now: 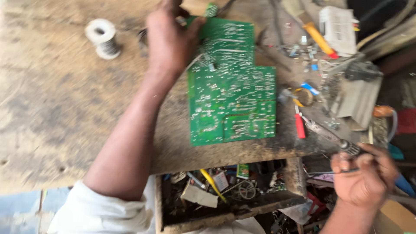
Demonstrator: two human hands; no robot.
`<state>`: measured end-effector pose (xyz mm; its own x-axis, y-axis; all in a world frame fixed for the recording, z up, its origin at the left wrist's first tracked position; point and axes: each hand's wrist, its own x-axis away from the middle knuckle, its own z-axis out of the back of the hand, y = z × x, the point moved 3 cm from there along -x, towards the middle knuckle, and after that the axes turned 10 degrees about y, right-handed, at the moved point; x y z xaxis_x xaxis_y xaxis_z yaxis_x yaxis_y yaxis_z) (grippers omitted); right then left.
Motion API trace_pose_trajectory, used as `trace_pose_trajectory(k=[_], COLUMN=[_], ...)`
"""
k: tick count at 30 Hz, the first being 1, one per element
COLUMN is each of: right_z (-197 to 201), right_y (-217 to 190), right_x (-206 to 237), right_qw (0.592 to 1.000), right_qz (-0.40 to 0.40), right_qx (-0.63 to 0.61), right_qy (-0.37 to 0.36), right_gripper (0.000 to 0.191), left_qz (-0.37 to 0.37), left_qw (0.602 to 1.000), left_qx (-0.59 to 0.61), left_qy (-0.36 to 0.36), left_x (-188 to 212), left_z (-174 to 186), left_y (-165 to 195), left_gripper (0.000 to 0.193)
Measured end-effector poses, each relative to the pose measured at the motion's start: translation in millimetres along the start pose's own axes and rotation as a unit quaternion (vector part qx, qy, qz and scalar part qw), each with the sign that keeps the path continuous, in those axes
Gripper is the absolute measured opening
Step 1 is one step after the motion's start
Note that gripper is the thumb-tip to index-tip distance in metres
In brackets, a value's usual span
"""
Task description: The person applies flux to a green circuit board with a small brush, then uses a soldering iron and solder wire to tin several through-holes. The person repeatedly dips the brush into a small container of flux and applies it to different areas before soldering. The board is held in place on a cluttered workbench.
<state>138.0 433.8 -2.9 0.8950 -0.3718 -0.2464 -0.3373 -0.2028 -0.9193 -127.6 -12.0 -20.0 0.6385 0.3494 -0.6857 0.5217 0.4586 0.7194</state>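
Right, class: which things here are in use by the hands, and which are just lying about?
In use:
left hand pressing on the green circuit board
right hand gripping the soldering iron

Lying about:
solder spool
red-handled tool
orange-handled tool
open drawer of oddments
wooden bench

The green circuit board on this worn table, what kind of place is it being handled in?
Most likely a small electronics repair workshop. The left hand steadies the green circuit board, the right hand holds a soldering iron, a spool of solder wire sits nearby, and an open drawer is full of loose parts.
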Motion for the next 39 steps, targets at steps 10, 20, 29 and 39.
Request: trace_pose_trajectory(k=[10,20,29,39], right_z=[-78,-96,-94,-102], right_y=[-13,-6,-3,-7], right_x=[11,9,8,10], right_qw=[0.896,0.819,0.797,0.772], right_qz=[0.235,0.273,0.287,0.322], right_qx=[0.371,0.493,0.521,0.532], right_qy=[-0.068,-0.102,-0.106,-0.131], right_gripper=[0.017,0.020,0.022,0.023], left_qz=[-0.069,-0.008,-0.053,-0.038], left_qw=[0.996,0.998,0.997,0.997], left_qx=[-0.040,-0.053,-0.058,-0.068], left_qy=[0.047,-0.017,-0.009,-0.029], left_x=[10,11,12,11], left_z=[-4,-12,-12,-17], left_y=[-1,-3,-1,-5], left_gripper=[0.030,0.019,0.016,0.019])
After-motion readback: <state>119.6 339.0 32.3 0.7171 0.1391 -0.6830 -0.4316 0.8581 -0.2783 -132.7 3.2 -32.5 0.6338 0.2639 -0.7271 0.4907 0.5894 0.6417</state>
